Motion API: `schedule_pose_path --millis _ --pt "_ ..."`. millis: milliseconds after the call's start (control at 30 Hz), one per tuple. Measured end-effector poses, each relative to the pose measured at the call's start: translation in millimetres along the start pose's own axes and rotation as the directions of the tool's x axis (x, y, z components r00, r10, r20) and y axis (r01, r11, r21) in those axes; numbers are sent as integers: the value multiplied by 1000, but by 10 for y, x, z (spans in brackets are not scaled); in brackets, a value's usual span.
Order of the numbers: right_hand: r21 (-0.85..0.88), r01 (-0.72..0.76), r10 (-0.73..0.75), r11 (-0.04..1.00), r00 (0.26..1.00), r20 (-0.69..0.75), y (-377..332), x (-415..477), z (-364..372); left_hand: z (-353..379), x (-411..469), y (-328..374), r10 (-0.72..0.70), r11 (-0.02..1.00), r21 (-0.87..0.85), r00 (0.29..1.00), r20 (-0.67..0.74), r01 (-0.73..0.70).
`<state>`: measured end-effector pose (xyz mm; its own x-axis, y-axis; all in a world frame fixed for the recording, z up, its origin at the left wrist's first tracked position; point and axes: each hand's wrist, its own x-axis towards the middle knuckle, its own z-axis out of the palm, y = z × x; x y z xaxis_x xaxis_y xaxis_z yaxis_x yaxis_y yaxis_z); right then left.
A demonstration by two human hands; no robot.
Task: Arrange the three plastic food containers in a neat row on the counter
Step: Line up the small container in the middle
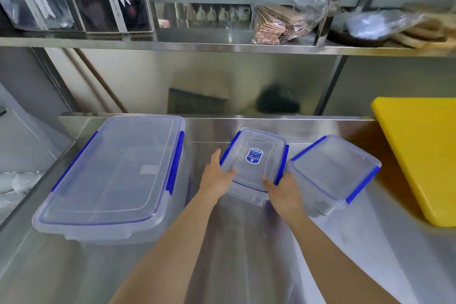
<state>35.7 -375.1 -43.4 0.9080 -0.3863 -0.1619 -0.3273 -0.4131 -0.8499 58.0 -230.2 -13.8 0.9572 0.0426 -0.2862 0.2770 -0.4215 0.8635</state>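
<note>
Three clear plastic containers with blue lid clips stand on the steel counter (pixel 234 242). The large container (pixel 116 175) is at the left. The small container (pixel 256 155), with a blue sticker on its lid, sits in the middle, slightly tilted. My left hand (pixel 216 175) grips its near left corner and my right hand (pixel 283 192) grips its near right corner. The medium container (pixel 333 173) lies at the right, turned at an angle, its left corner close to the small one.
A yellow cutting board (pixel 424 155) lies at the counter's right edge, close to the medium container. A steel shelf (pixel 222 44) above holds dark gift bags with ribbons, a bag of brown paper items and wrapped things. The steel back wall rises behind the containers.
</note>
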Motion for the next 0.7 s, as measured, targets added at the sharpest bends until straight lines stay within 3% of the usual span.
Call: schedule_pose_path --millis 100,467,700 --pt "-22 -2 3 1000 1000 20 -5 100 20 -5 1 -49 4 999 -51 1000 19 -3" --pt "-145 57 -48 988 997 59 -69 393 62 69 31 -208 22 999 -24 993 -113 -25" --pt "-202 89 -75 975 994 76 -55 375 50 131 40 -201 27 994 105 989 -143 -12"
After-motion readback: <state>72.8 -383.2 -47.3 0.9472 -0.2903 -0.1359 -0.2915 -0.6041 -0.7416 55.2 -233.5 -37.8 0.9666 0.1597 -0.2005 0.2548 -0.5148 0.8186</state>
